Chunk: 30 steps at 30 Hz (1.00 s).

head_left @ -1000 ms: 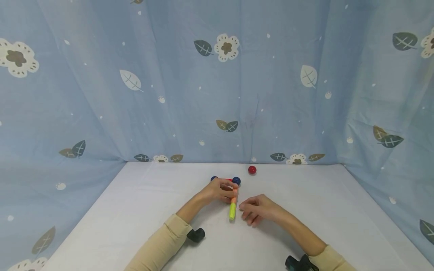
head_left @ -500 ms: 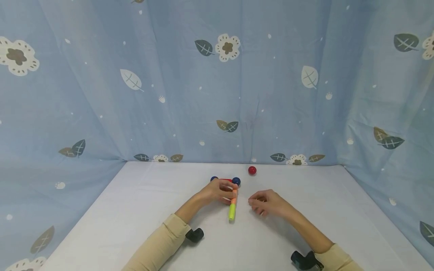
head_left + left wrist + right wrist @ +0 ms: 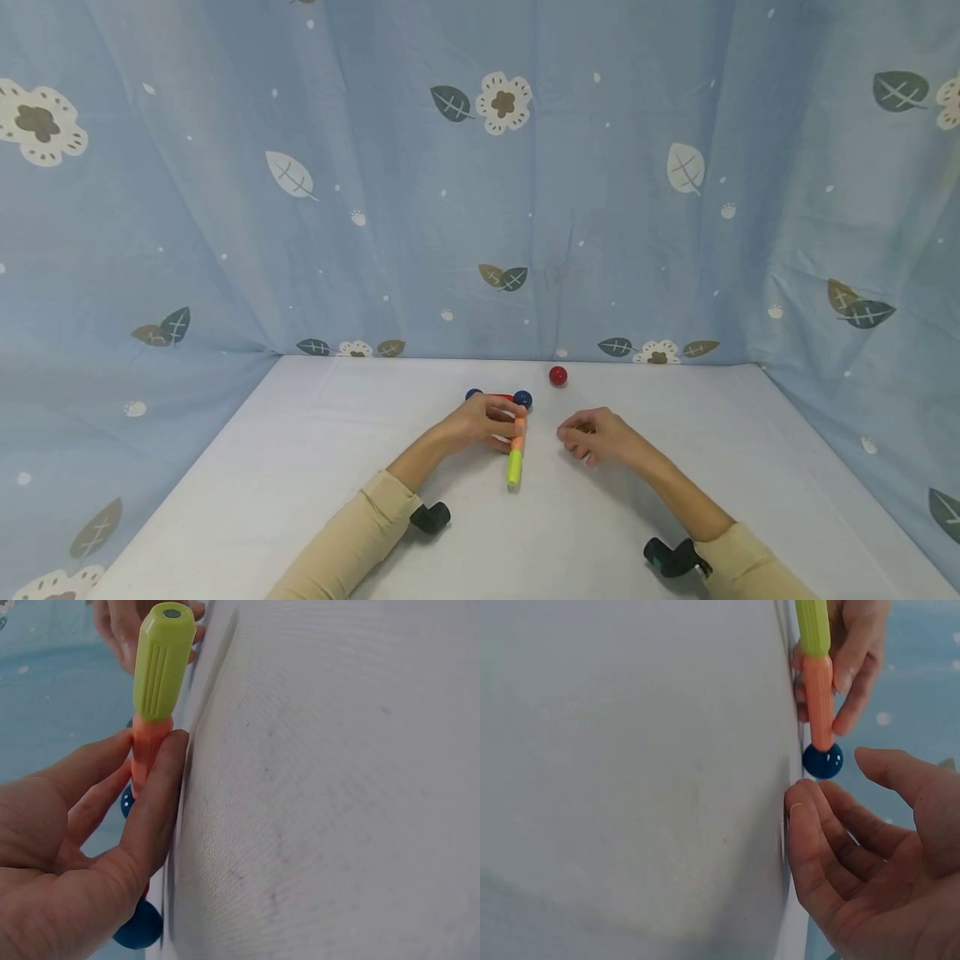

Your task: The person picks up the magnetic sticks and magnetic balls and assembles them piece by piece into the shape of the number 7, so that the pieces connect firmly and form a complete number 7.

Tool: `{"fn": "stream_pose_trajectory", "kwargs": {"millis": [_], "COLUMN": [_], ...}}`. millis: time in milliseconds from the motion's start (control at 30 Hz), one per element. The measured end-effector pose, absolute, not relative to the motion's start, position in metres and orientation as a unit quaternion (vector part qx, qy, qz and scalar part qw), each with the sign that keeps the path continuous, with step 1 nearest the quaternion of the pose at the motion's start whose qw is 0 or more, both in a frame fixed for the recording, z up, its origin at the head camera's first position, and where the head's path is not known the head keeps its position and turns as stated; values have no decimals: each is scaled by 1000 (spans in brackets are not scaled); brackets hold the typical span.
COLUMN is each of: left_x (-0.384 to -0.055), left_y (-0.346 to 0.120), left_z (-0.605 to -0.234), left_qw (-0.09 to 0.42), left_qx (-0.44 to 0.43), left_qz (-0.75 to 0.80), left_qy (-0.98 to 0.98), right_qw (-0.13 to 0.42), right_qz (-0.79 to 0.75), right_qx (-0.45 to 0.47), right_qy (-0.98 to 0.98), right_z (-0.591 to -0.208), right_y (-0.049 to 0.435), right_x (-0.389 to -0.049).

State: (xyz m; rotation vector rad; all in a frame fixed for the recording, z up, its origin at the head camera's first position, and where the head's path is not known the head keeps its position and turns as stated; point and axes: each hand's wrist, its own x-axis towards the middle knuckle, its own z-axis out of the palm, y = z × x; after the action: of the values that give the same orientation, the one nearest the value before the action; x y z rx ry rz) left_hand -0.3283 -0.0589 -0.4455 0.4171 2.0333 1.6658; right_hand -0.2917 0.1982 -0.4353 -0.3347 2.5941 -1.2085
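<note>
My left hand (image 3: 480,421) pinches an orange magnetic rod (image 3: 518,432) between thumb and fingers. Joined end to end with it is a yellow-green rod (image 3: 163,664), which shows a grey disc in its tip and points toward me. At the far end of the orange rod sits a blue ball (image 3: 823,760). A red rod (image 3: 498,396), partly hidden by the left hand, runs from there to a second blue ball (image 3: 472,393). My right hand (image 3: 600,437) hovers to the right of the rods with fingers loosely bent, holding nothing.
A loose red ball (image 3: 558,376) lies near the back edge of the white table (image 3: 360,392). Behind the table hangs a blue curtain (image 3: 405,233) with flowers and leaves. Black wrist cameras stick out below both forearms.
My right hand has drawn away from the yellow-green rod, to the right and a little farther back. The left hand and the joined rods stay about where they were.
</note>
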Motion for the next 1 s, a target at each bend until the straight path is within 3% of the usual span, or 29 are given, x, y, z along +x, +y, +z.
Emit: {"fn": "stream_pose_trajectory", "kwargs": {"millis": [1000], "left_x": [-329], "left_y": [-59], "left_z": [-444], "left_qw": [236], "left_qx": [158], "left_qz": [590], "left_qy": [756], "right_qw": [98], "right_qz": [-396], "right_qx": [-63], "right_qy": [911], "right_z": [-424], "right_y": [203], "right_x": [-333]}}
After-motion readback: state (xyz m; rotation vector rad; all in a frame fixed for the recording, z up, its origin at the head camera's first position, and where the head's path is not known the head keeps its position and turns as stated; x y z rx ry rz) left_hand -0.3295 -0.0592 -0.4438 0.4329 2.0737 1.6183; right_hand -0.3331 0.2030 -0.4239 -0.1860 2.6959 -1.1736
